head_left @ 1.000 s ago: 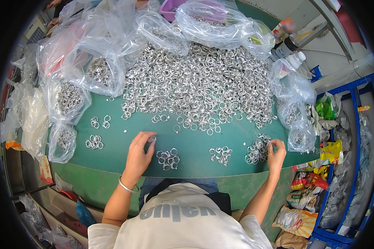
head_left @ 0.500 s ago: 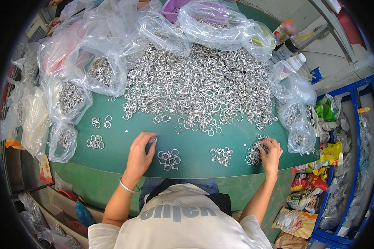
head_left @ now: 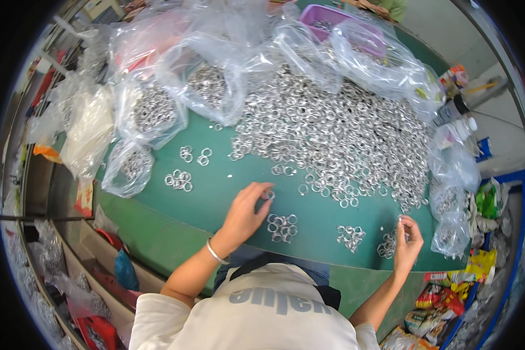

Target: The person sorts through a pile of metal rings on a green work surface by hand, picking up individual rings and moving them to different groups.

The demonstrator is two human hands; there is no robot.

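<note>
Left hand: left hand rests palm-down on the green table, fingers curled, thumb and forefinger closed on a single metal ring at the fingertips; a thin bracelet sits on the wrist.
Right hand: right hand is raised at the table's near right edge, fingertips pinched together on a small ring; the rest of the hand is loosely curled.
Small cluster, centre: sorted rings lie in a tight group just right of the left hand, near but not touching it.
Small cluster, right of centre: second group of rings lies between the two hands.
Small cluster, far right: third group lies just beside the right hand, at its left.
Main stock: large heap of loose silver rings spreads over the far half of the table, its near edge close to the left fingertips.
Left side strays: a few rings in little groups lie well apart from the hands.
Bagged stock: clear plastic bags of rings line the table's left and far edges; more bags hang at the right edge.
Container: purple plastic basket stands at the far edge, partly under plastic.
Surroundings: bottles beyond the table's far right corner; coloured packets on the floor at the right.
</note>
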